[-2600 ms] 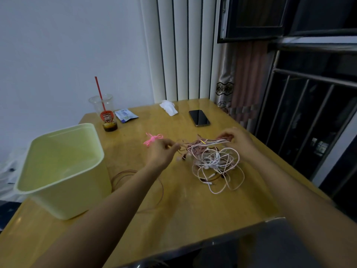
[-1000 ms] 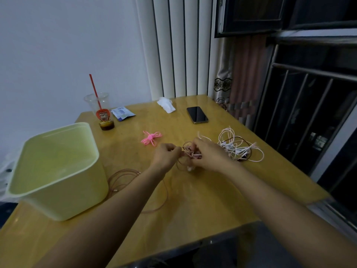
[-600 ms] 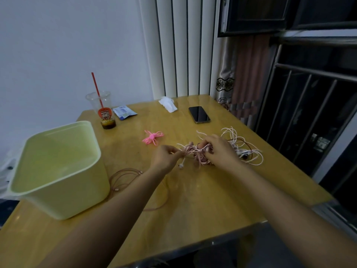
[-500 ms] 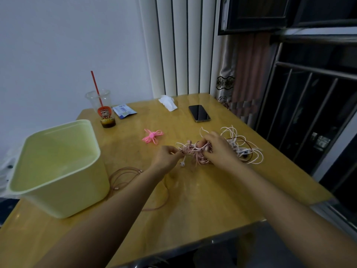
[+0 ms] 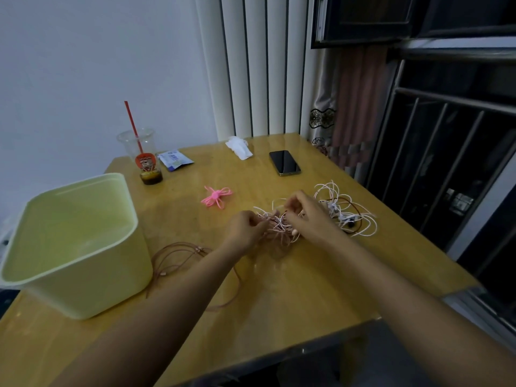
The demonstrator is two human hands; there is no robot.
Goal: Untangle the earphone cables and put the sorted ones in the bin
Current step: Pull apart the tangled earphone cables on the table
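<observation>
Nearest me: the wooden table (image 5: 293,291), with both forearms reaching in over its near edge.

Near left: a pale green bin (image 5: 92,275) stands upright. I can see nothing inside it.

Just right of the bin: a loose brownish-pink cable (image 5: 178,254) lies in slack loops on the table. It passes under the left forearm and sits outside the bin.

Mid table: the left hand (image 5: 245,229) has its fingers curled, pinching strands at the left side of the pink tangle (image 5: 279,229). The right hand (image 5: 310,216) has its fingers bent over the tangle's far right side, with the fingertips nipping a thin strand at the top. The tangle sits between the two hands, low over the table. I cannot tell whether it is touching the table.

Right of the right hand: the white tangle (image 5: 349,216), mixed with a dark cable, is spread on the table near the right edge.

Further, left of centre: a bright pink bundled cable (image 5: 215,196) lies alone.

Far side, from right to left: a dark phone (image 5: 284,162) lying flat, a crumpled tissue (image 5: 238,146), a blue-white packet (image 5: 174,160), and a clear cup (image 5: 143,157) with a red straw and a little dark liquid at the bottom.
</observation>
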